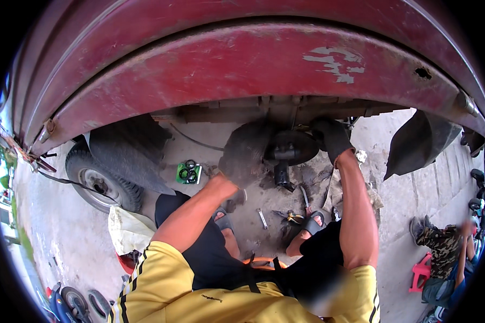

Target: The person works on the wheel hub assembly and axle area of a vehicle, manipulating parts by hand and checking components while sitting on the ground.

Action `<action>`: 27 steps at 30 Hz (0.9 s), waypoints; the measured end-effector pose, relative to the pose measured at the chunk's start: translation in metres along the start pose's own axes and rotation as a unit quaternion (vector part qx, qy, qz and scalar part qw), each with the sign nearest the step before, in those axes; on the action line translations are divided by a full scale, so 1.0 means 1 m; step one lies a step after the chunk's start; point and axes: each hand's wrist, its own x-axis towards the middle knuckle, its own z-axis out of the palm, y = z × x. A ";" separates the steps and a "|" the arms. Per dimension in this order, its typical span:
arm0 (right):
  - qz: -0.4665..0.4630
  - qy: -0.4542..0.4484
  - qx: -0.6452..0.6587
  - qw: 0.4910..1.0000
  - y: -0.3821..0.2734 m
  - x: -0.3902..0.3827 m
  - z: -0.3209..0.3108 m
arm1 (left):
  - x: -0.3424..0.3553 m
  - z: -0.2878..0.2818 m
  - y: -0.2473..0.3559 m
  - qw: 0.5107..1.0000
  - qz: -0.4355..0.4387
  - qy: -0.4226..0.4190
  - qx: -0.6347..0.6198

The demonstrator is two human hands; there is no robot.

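Both my arms reach under the rear of a red vehicle (226, 64). At the middle, a round black hub-like part (295, 148) with a short cylinder below it hangs beneath the underside. My right hand (331, 137), in a dark glove, is against the right side of this part. Its fingertips are lost in shadow. To the left of the part stands a dark, dusty flap-like piece (247, 151). My left hand (214, 171) is at its lower left edge and mostly hidden, so its fingers do not show.
Between my sandalled feet lie a wrench (262, 219), pliers (291, 217) and a red-handled tool (306, 199). Black rings sit on a green card (188, 172). At the left is a wheel (99, 180), and a mud flap (423, 142) hangs right. Another person (442, 253) is near a red stool (420, 272).
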 end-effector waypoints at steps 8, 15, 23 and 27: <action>-0.036 -0.017 -0.007 0.999 0.017 0.011 -0.001 | -0.019 -0.022 0.056 0.761 -0.487 -0.260 -0.341; 0.064 -0.010 0.124 0.990 -0.004 0.004 0.004 | -0.032 0.049 0.038 0.399 -0.559 -0.082 -0.723; 0.111 0.003 0.113 0.987 -0.007 -0.002 -0.002 | -0.031 0.049 0.052 0.453 -0.588 -0.008 -0.670; -0.024 0.011 0.032 0.999 0.013 0.010 0.004 | -0.032 0.051 0.051 0.391 -0.601 -0.005 -0.697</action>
